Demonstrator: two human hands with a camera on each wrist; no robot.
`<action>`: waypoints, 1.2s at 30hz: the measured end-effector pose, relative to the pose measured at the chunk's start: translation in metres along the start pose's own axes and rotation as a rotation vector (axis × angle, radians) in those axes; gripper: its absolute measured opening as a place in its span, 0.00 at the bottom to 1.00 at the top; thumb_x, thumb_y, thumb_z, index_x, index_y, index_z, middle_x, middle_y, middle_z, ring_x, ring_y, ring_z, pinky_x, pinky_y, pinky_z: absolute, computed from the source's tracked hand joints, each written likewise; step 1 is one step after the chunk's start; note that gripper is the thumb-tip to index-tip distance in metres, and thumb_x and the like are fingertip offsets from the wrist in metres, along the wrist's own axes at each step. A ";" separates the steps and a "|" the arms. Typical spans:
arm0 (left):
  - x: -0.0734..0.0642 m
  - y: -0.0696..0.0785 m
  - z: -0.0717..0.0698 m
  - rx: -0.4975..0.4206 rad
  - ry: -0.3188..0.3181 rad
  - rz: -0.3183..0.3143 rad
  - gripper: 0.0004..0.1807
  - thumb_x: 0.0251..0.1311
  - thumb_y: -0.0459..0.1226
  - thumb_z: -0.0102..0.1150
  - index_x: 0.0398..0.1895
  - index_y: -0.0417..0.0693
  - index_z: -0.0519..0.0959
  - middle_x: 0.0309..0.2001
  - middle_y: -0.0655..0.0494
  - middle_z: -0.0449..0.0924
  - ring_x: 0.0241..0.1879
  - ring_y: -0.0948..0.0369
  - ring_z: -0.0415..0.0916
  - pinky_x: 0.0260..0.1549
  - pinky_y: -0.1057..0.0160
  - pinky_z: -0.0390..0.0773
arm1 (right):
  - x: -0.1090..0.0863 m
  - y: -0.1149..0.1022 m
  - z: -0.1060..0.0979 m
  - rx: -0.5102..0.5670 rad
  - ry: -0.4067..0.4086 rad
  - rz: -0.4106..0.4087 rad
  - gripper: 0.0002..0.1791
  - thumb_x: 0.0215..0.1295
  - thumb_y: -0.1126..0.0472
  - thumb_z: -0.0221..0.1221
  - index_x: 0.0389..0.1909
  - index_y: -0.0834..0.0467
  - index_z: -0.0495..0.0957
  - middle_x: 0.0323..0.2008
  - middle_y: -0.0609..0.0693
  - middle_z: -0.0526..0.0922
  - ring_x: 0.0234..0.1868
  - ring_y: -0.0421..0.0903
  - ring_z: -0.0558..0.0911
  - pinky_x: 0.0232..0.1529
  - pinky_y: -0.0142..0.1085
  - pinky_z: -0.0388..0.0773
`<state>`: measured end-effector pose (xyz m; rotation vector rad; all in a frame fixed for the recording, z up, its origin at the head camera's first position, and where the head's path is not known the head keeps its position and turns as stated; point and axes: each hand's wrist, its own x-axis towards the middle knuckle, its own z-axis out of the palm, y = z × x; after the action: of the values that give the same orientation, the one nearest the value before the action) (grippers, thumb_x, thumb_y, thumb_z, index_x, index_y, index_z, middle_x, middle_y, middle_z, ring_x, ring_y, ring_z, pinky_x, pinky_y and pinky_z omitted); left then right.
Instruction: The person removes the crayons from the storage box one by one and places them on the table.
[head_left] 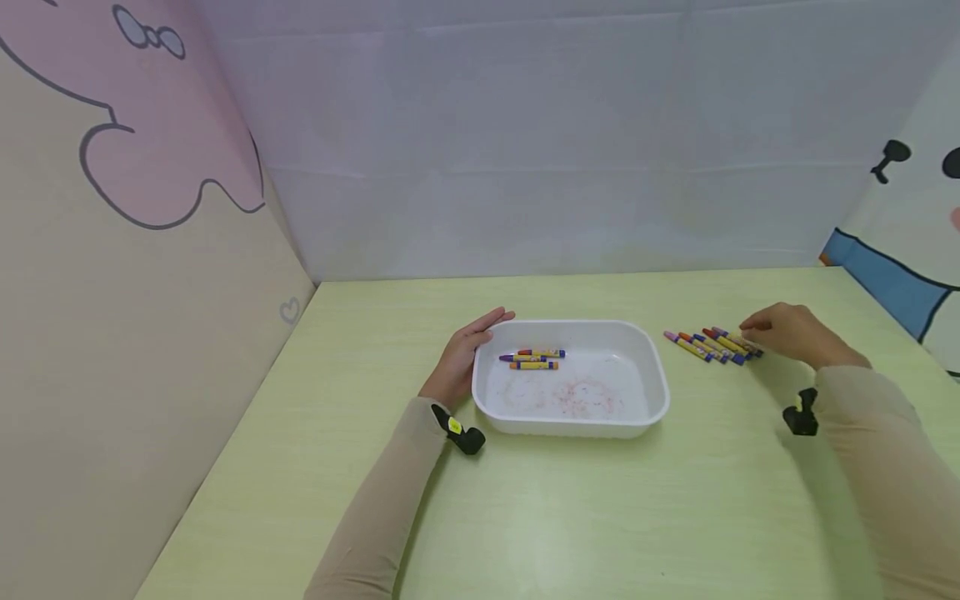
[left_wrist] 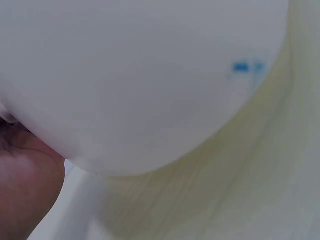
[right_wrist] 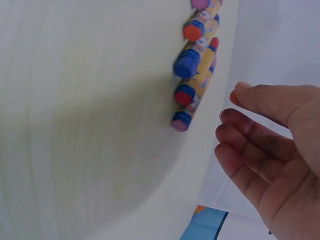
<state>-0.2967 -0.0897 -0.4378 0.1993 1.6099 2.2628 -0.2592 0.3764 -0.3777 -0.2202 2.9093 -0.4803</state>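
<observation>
A white plastic tray (head_left: 570,427) sits on the table, with three crayons (head_left: 534,365) lying together in its left part. My left hand (head_left: 459,358) rests against the tray's left side, fingers fairly straight along its far left corner. In the left wrist view the palm (left_wrist: 30,185) touches the tray wall (left_wrist: 140,100); the fingers are mostly hidden. Right of the tray lies a slanted row of several crayons (head_left: 705,345). At that row's right end hovers my right hand (head_left: 795,333). The right wrist view shows its fingers (right_wrist: 250,160) loosely bent, apart from the crayons (right_wrist: 192,75), holding nothing.
Pale reddish marks (head_left: 585,398) stain the tray floor. The light green table (head_left: 570,517) meets a whitish cloth wall (head_left: 525,167) at the back. A cartoon-printed panel (head_left: 150,333) borders the left, and another (head_left: 892,283) stands at the right.
</observation>
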 end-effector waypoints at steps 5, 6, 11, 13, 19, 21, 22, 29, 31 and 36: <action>0.000 0.001 0.001 0.001 0.007 -0.003 0.25 0.71 0.31 0.35 0.70 0.49 0.65 0.67 0.57 0.70 0.69 0.60 0.61 0.69 0.58 0.60 | 0.003 -0.023 -0.013 -0.013 0.034 -0.046 0.19 0.69 0.64 0.50 0.52 0.76 0.74 0.47 0.74 0.79 0.47 0.69 0.78 0.44 0.56 0.77; 0.000 0.001 0.001 -0.001 0.007 -0.004 0.25 0.71 0.31 0.35 0.70 0.49 0.65 0.67 0.57 0.70 0.69 0.60 0.62 0.69 0.58 0.60 | 0.004 -0.028 -0.015 -0.012 0.040 -0.058 0.19 0.69 0.64 0.50 0.52 0.76 0.74 0.47 0.74 0.79 0.47 0.69 0.78 0.44 0.56 0.77; 0.001 0.001 0.000 0.000 -0.007 -0.002 0.26 0.71 0.31 0.35 0.72 0.46 0.61 0.68 0.56 0.68 0.70 0.60 0.59 0.70 0.57 0.59 | 0.011 -0.061 -0.028 0.007 0.076 -0.115 0.19 0.70 0.63 0.52 0.53 0.73 0.75 0.47 0.71 0.80 0.46 0.65 0.79 0.44 0.54 0.77; 0.001 0.000 0.000 0.001 -0.013 -0.002 0.26 0.71 0.31 0.34 0.72 0.45 0.60 0.69 0.56 0.67 0.71 0.60 0.59 0.70 0.58 0.58 | 0.013 -0.075 -0.032 0.026 0.090 -0.142 0.18 0.70 0.62 0.53 0.53 0.72 0.76 0.47 0.70 0.80 0.46 0.64 0.79 0.44 0.53 0.77; 0.001 0.000 0.000 -0.005 -0.016 -0.005 0.26 0.71 0.31 0.35 0.73 0.45 0.60 0.69 0.56 0.67 0.70 0.60 0.60 0.70 0.58 0.59 | 0.021 -0.118 -0.033 0.069 0.126 -0.247 0.16 0.68 0.61 0.56 0.50 0.66 0.80 0.47 0.65 0.83 0.45 0.59 0.81 0.44 0.51 0.79; 0.001 0.000 0.000 -0.013 -0.019 -0.003 0.26 0.71 0.31 0.34 0.72 0.45 0.60 0.69 0.56 0.67 0.70 0.60 0.59 0.70 0.57 0.59 | 0.023 -0.132 -0.031 0.092 0.124 -0.281 0.14 0.67 0.62 0.57 0.49 0.65 0.81 0.46 0.63 0.84 0.45 0.57 0.82 0.43 0.49 0.80; 0.001 0.000 0.000 -0.017 -0.017 -0.003 0.26 0.71 0.31 0.34 0.72 0.46 0.61 0.69 0.56 0.67 0.70 0.60 0.59 0.70 0.57 0.59 | 0.025 -0.139 -0.030 0.103 0.118 -0.304 0.14 0.67 0.62 0.58 0.48 0.64 0.82 0.46 0.62 0.84 0.44 0.56 0.82 0.43 0.48 0.80; 0.000 -0.001 -0.001 -0.025 -0.023 0.015 0.25 0.71 0.30 0.34 0.70 0.48 0.65 0.68 0.55 0.68 0.70 0.59 0.60 0.70 0.57 0.59 | 0.039 -0.180 -0.016 0.137 0.049 -0.437 0.13 0.64 0.62 0.60 0.47 0.62 0.83 0.43 0.56 0.86 0.43 0.51 0.84 0.45 0.46 0.81; 0.000 -0.001 -0.001 -0.028 -0.028 0.017 0.25 0.71 0.30 0.34 0.70 0.48 0.66 0.68 0.54 0.67 0.71 0.58 0.59 0.70 0.57 0.59 | 0.044 -0.191 -0.009 0.136 0.019 -0.449 0.13 0.63 0.62 0.61 0.47 0.62 0.83 0.43 0.55 0.86 0.43 0.50 0.83 0.47 0.46 0.81; 0.000 -0.001 -0.001 -0.024 -0.031 0.016 0.25 0.71 0.30 0.33 0.70 0.48 0.65 0.69 0.53 0.66 0.72 0.57 0.57 0.70 0.56 0.58 | 0.056 -0.212 0.013 0.118 -0.132 -0.448 0.14 0.62 0.63 0.62 0.48 0.61 0.82 0.43 0.52 0.86 0.43 0.46 0.82 0.48 0.43 0.81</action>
<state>-0.2971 -0.0901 -0.4394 0.2408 1.5704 2.2783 -0.2869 0.1642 -0.3286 -0.8595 2.6833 -0.6709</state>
